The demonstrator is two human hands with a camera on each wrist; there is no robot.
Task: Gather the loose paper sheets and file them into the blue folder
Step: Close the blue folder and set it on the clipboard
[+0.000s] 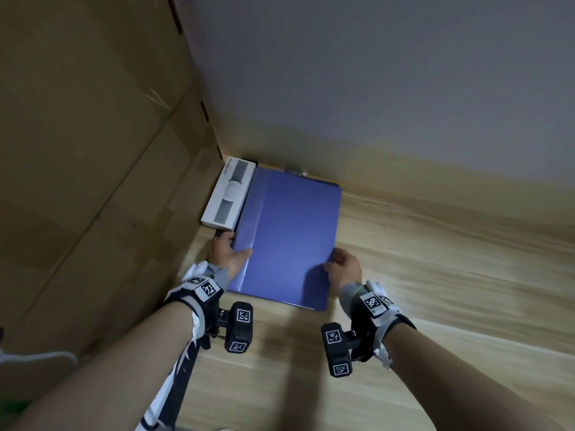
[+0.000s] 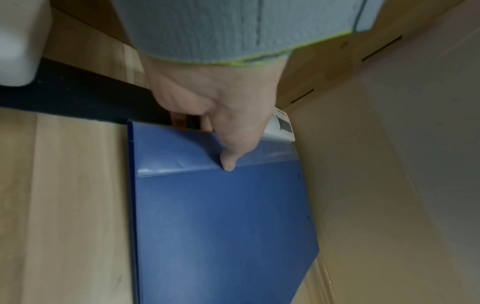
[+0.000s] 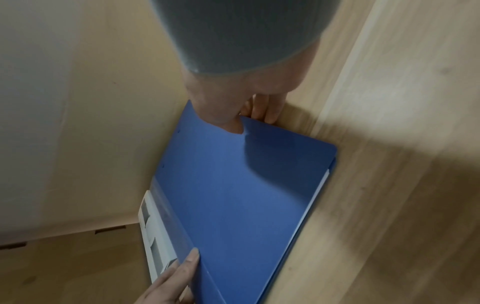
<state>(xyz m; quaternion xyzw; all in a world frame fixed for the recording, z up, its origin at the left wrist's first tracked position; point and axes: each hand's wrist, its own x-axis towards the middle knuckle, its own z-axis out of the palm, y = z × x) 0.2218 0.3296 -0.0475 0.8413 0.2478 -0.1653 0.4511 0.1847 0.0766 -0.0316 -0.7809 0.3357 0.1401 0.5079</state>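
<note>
**Folder shut, filing seemingly near its end**

Flat blue plastic folder (image 1: 284, 241) lies closed on the pale wooden surface (image 1: 435, 290) between both hands. White sheet edges show inside its open side, below the right hand (image 1: 343, 269), which pinches that edge, thumb on top. The left hand (image 1: 228, 251) grips the spine side, thumb on the cover. No loose sheets are visible. A white rectangular box (image 1: 227, 197) sits just beyond the left hand.

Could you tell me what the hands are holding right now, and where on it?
Both grip the closed blue plastic folder: left hand at its spine edge, right hand at its opening edge.
</note>
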